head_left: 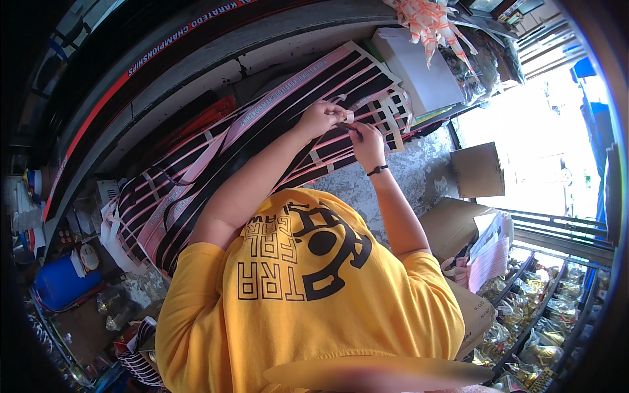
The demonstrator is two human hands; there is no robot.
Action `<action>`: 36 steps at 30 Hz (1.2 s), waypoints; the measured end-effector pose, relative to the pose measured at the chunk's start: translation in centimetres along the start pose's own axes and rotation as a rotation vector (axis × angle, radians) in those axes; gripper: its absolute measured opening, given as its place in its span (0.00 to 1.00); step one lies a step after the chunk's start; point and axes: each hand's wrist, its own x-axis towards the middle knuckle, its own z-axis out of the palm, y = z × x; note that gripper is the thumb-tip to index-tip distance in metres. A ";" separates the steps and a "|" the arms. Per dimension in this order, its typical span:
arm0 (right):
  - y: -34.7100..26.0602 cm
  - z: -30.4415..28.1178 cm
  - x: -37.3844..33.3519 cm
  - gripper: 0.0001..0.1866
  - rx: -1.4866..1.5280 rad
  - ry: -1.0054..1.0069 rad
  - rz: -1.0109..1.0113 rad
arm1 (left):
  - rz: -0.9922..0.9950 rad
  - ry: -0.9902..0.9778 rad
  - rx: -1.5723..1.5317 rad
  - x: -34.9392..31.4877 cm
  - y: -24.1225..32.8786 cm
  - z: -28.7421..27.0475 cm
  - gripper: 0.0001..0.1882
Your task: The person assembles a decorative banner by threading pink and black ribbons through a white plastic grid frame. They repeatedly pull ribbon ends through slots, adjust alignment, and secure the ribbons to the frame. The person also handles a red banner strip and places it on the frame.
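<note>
A large sheet (pixel 262 121) with black bands and pink-and-white strips spreads out in front of me, its far corner cut into a grid. My left hand (pixel 320 119) is closed above it, thumb and fingers pinching a small pale curled strip (pixel 348 116). Close by on its right, my right hand (pixel 368 145) has its fingertips pressed together, almost touching the strip. What those right fingertips hold is too small to make out. Loose dark and pink strips curl over the sheet's near left part.
Beyond the sheet's far right end stands a white box (pixel 419 72), beside a bunch of orange-and-white ribbon (pixel 429 23). A cardboard piece (pixel 477 170) stands on the right. Shelves of bagged gold items (pixel 540 314) fill the lower right. A blue container (pixel 67 281) sits lower left.
</note>
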 end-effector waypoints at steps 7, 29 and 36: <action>0.7 0.5 -0.5 0.11 0.048 -0.012 0.066 | -0.030 0.048 -0.226 -0.5 0.4 0.0 0.13; 8.0 -7.9 -11.4 0.12 0.412 0.135 0.622 | 0.707 0.293 1.142 8.6 2.5 8.7 0.27; 6.9 -7.8 -15.1 0.13 0.476 0.205 0.710 | 0.698 0.106 1.308 12.9 1.3 12.5 0.19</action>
